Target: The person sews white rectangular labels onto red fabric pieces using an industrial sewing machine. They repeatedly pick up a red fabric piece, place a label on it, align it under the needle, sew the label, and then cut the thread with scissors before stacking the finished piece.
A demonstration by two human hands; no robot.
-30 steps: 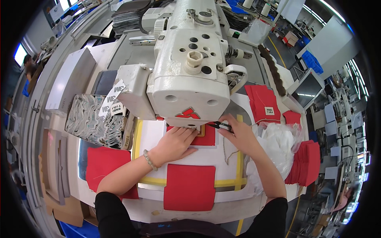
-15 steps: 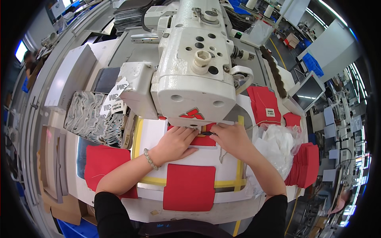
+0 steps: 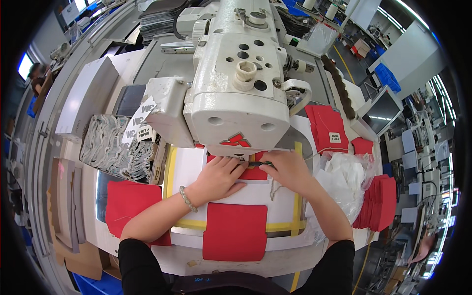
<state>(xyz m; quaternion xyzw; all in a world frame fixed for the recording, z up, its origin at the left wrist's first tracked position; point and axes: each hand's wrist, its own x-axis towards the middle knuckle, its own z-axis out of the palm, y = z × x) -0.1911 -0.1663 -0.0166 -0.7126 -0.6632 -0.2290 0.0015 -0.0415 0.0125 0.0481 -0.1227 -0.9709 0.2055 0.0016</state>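
A big white sewing machine head point(image 3: 238, 93) overhangs a white template board with yellow tape edges point(image 3: 295, 206). Under the machine's nose lies a small red fabric piece point(image 3: 255, 173). My left hand point(image 3: 219, 178) lies flat on the board with its fingertips on that red piece. My right hand point(image 3: 287, 168) pinches a small dark tool point(image 3: 259, 163) whose tip points left under the needle area. A larger red fabric square point(image 3: 236, 231) sits on the board's near edge, below both hands.
A red fabric sheet point(image 3: 130, 204) lies at left. Stacks of red pieces point(image 3: 381, 201) stand at right beside crumpled clear plastic point(image 3: 344, 179). More red pieces with a white label point(image 3: 327, 128) sit behind. A tray of grey-white patterned labels point(image 3: 115, 145) is left of the machine.
My right hand moved left with the tool, in under the machine's nose, close to my left hand. My head has leaned nearer. The left hand stayed on the red piece.
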